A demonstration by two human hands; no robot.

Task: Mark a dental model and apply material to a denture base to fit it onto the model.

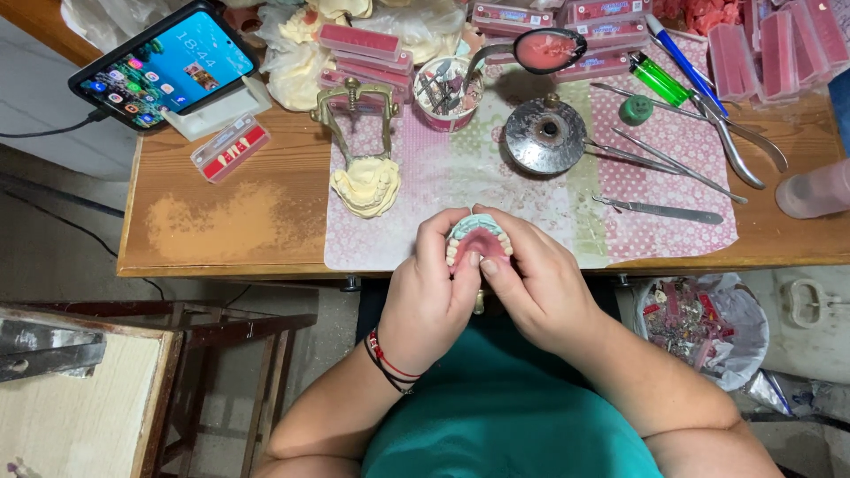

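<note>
Both hands, left (431, 296) and right (540, 288), are gripping a denture (478, 241): pink wax base, white teeth arching around it.

We see a phone (168, 66) far left, a plaster jaw model (366, 186) beside it, and metal tools (673, 168) right.

Head camera, steep downward look, close over wooden desk (221, 221) edge

- Denture model (479, 241): glossy pink wax, smooth white teeth.
- Table (221, 221): worn matt wood, dusty near its front left edge.
- Mat (567, 195): patterned cloth.
- Instruments (673, 164): shiny metal.
- Cast (366, 186): matt cream plaster.
</note>
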